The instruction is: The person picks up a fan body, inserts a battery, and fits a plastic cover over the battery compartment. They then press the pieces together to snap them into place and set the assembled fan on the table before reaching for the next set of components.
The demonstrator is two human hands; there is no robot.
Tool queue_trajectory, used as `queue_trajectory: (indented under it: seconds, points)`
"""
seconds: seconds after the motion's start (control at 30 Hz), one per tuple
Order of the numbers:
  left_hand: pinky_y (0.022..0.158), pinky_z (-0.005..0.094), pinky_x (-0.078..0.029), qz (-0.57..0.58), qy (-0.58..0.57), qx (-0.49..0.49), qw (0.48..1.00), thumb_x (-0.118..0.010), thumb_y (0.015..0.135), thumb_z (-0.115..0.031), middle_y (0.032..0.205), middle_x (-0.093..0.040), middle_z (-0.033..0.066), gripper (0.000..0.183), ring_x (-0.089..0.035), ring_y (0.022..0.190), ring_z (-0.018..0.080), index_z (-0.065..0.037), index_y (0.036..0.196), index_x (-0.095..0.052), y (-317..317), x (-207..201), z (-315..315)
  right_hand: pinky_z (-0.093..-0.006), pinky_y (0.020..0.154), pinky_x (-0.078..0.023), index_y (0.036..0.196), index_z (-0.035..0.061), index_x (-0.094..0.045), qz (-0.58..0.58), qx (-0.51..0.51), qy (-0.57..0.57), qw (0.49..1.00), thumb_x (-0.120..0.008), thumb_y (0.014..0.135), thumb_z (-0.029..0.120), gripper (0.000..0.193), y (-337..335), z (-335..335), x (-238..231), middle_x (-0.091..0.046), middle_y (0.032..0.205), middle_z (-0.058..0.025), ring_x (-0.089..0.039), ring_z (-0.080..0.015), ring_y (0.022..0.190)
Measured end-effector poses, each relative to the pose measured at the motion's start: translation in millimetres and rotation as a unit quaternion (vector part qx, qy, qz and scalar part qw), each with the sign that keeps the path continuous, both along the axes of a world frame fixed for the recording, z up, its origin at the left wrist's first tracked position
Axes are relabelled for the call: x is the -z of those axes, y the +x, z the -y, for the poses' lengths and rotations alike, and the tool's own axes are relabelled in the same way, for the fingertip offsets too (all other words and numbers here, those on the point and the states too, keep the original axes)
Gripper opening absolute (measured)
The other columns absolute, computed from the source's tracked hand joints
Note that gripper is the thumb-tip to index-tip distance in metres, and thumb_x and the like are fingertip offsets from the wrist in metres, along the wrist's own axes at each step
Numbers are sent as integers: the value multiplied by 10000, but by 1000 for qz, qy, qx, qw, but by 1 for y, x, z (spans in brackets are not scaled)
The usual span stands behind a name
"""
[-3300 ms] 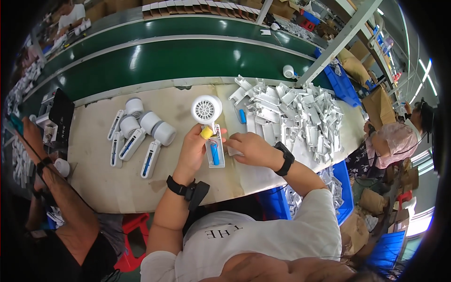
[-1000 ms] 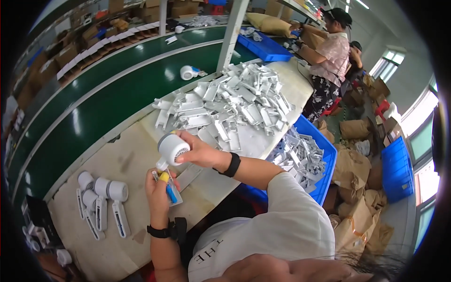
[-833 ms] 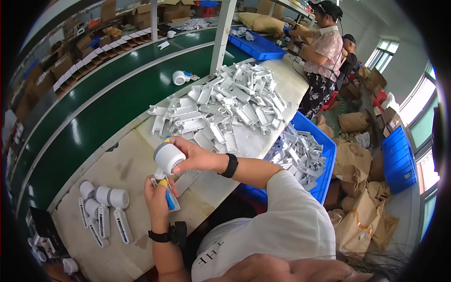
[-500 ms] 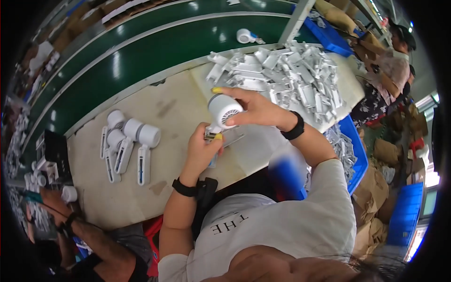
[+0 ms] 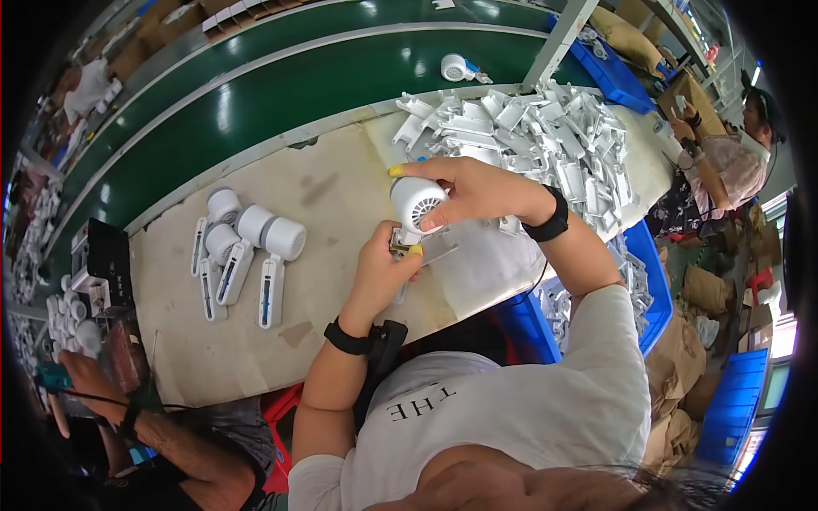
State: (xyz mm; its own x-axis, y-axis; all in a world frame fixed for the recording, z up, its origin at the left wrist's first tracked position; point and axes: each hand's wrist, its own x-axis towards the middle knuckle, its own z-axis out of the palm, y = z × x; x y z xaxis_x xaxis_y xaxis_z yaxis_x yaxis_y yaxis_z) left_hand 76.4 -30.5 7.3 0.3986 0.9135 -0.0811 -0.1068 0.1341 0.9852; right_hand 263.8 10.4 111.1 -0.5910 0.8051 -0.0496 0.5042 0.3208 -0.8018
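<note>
A white handheld fan (image 5: 415, 200), with a round vented head, is between my two hands over the table. My right hand (image 5: 477, 192) wraps its head from above, fingertips over the far side and thumb by the grille. Below, my left hand (image 5: 382, 271) pinches the handle end, where the inside of the casing shows; the fingers partly hide it. Yellow covers are on a right fingertip and the left thumb. A clear plastic piece (image 5: 440, 247) lies beside the handle. To the left, several similar fans (image 5: 271, 285) lie grouped, their handles toward me.
A heap of white plastic handle shells (image 5: 528, 140) covers the table's far right. Blue bins (image 5: 652, 281) of parts stand at the right edge. Beyond the table runs a green conveyor (image 5: 341, 81) carrying one fan head (image 5: 457, 67). Co-workers sit at left and right.
My view has shifted slightly, so the whole scene sits a little further right. Both hands keep their hold on the fan, with hardly any movement. At far right, the co-worker's hands have risen.
</note>
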Motion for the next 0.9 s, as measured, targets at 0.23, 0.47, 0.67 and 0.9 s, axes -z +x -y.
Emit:
queue_trajectory:
  seconds: [0.23, 0.47, 0.67, 0.9]
  points:
    - [542, 256, -465, -87, 58, -7, 995, -595, 769, -113, 776, -600, 83, 249, -564, 591, 112, 16, 959, -497, 4, 3, 4, -268, 796, -452, 1321, 30, -417, 32, 9, -56, 998, -747, 740, 276, 713, 2, -2, 4, -601, 1042, -93, -562, -158, 923]
    - [521, 257, -486, 99, -41, 27, 994, -529, 896, -192, 797, -611, 81, 203, -585, 586, 129, -13, 986, -499, -1, 4, -3, -301, 809, -460, 1316, 36, -421, -20, 40, -51, 998, -663, 775, 440, 717, -1, -6, 20, -604, 1070, -155, -585, -212, 942]
    - [751, 321, -503, 298, -16, -80, 951, -481, 917, -215, 990, -620, 158, 274, -633, 859, 219, 1, 1083, -508, -10, -4, -11, -330, 858, -441, 1240, 17, -468, -82, 53, -47, 994, -604, 828, 396, 576, 8, 0, 67, -554, 1152, -131, -549, -227, 1021]
    - [690, 238, -462, 253, 2, -92, 963, -505, 918, -196, 1097, -613, 155, 285, -613, 940, 173, -18, 1140, -516, -25, 0, -23, -382, 865, -427, 1199, 51, -482, 192, -69, 212, 956, -685, 700, 215, 563, -7, 42, 91, -571, 1041, -135, -531, -274, 1031]
